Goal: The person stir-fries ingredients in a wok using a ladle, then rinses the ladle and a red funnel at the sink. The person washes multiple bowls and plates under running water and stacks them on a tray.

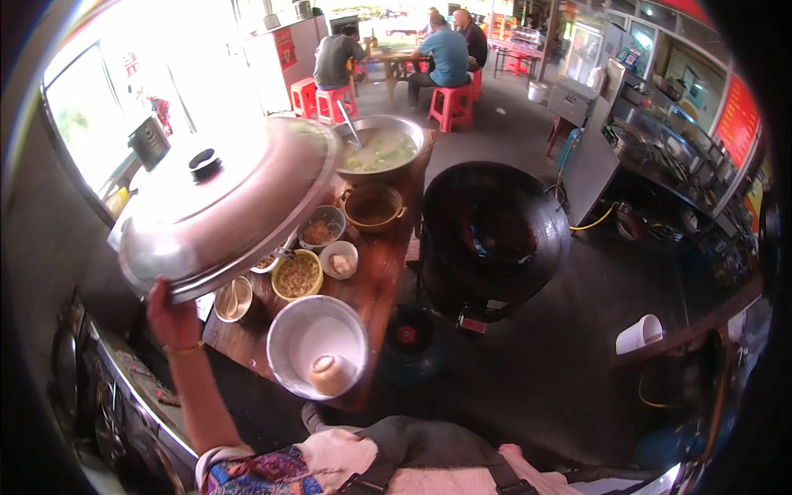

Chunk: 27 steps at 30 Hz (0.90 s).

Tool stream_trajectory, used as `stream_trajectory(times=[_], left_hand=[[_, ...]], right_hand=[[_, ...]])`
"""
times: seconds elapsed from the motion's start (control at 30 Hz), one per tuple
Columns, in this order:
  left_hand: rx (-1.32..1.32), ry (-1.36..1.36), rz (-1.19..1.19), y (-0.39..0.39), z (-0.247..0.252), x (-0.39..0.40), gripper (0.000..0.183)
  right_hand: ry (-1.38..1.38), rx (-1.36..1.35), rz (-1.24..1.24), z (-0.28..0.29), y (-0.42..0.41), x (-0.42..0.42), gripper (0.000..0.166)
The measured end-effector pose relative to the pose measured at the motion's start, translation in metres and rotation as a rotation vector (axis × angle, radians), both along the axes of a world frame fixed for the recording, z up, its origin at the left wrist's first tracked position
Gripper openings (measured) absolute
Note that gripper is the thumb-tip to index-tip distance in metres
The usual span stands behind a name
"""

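My left hand (172,315) grips the rim of a large domed metal lid (247,198) with a black knob, held tilted over the left part of a wooden table (377,278). The lid is slightly blurred. Close by on the table are a steel basin of soup (383,151) with a ladle, a two-handled pot (373,207), a bowl of reddish food (320,233), a yellow basket of chopped food (297,275), a small white bowl (339,260), a bowl with a spoon (233,300) and a metal pot (288,328) with a small bowl inside. My right hand is out of view.
A big black wok (495,241) stands on a burner right of the table, blue flame visible. Beyond, several people sit on red plastic stools (451,106). A white bucket (640,334) is at the right. A metal counter edge (145,396) runs along the lower left.
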<state>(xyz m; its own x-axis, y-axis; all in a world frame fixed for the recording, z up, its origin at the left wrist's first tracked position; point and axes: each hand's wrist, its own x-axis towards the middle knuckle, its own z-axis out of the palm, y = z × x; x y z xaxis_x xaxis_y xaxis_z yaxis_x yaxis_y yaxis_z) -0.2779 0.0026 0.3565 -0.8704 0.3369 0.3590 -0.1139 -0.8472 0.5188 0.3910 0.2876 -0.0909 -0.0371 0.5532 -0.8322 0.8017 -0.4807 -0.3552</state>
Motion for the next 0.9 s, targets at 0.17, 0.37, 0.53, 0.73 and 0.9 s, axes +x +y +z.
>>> stream_trajectory(times=[0.17,0.37,0.53,0.73,0.9], left_hand=[[-0.067,-0.183,-0.066,0.146,0.003,0.099,0.009],[-0.117,-0.268,-0.427,0.31,-0.01,0.188,0.013],[-0.176,-0.28,-0.546,0.416,-0.062,0.221,0.026],[-0.249,-0.282,-0.691,0.583,-0.086,0.285,0.034],[-0.278,-0.325,-0.923,0.742,-0.079,0.349,0.025]], right_hand=[[0.148,-0.033,-0.348,0.002,0.065,0.06,0.013],[0.449,-0.078,-0.505,-0.028,0.123,0.113,0.015],[0.313,0.045,-0.204,0.015,0.193,0.083,0.026],[0.177,0.376,-0.051,0.008,0.302,0.174,0.015],[-0.482,0.293,0.531,-0.006,0.327,0.322,0.017]])
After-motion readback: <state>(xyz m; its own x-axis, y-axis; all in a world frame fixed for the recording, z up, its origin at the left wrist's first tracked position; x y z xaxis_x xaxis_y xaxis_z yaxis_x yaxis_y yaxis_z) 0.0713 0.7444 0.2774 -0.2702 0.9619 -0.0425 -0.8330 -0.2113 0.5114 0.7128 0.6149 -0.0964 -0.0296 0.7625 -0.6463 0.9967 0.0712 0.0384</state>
